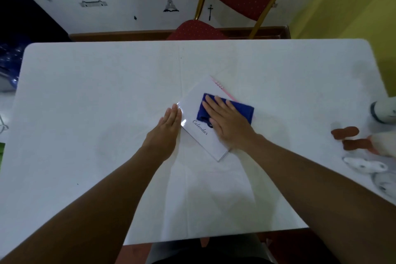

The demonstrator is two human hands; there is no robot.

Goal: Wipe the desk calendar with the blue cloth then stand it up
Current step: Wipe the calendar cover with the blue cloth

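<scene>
The white desk calendar (pixel 194 109) lies flat and turned at an angle in the middle of the white table (pixel 85 92), with the word "Calendar" on its cover and a pink spiral edge at its far side. A folded blue cloth (pixel 242 108) rests on the calendar's right part. My right hand (pixel 227 122) lies flat on the cloth, fingers together, pressing it down. My left hand (pixel 168 128) stands on its edge against the calendar's left corner, fingers straight, holding nothing.
A stuffed toy with orange feet (pixel 351 138) and a white bottle-like object (pixel 384 111) lie at the table's right edge. A red chair with a gold frame (pixel 199 30) stands behind the far edge. A patterned white wall is behind it.
</scene>
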